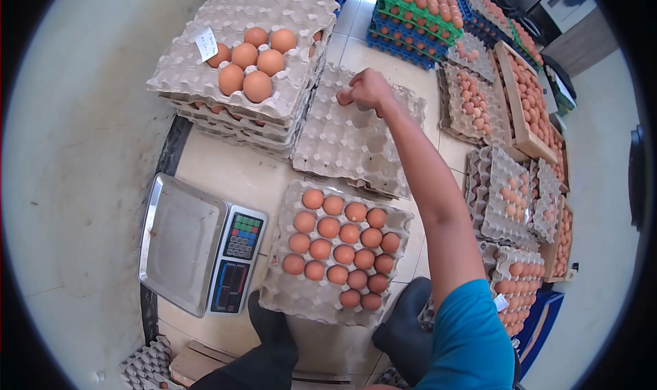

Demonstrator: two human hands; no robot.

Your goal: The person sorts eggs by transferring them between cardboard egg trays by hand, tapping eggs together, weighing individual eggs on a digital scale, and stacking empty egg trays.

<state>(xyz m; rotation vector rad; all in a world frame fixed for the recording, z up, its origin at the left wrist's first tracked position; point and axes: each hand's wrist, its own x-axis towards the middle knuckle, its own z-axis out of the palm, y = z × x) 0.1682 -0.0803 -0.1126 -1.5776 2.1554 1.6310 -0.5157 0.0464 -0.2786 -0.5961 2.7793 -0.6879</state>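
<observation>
My right hand (369, 91) reaches out over a stack of grey cardboard egg trays (339, 135), near its far left corner. Its fingers are curled round a small reddish-brown egg (344, 97), partly hidden by the hand. Nearer to me, between my boots and that stack, lies another egg tray (291, 301) with many brown eggs (344, 254) in its cups. Left of the hand rises a taller stack of trays (185, 68), its top holding several brown eggs (257, 86) and a paper label (205, 44). My left hand is out of view.
A digital scale (183, 243) with a metal pan stands at the left. Green and blue plastic trays (410, 17) of eggs are stacked at the back. Along the right are wooden crates (513, 106) and cardboard trays (510, 195) with eggs. My dark boots (404, 328) flank the near tray.
</observation>
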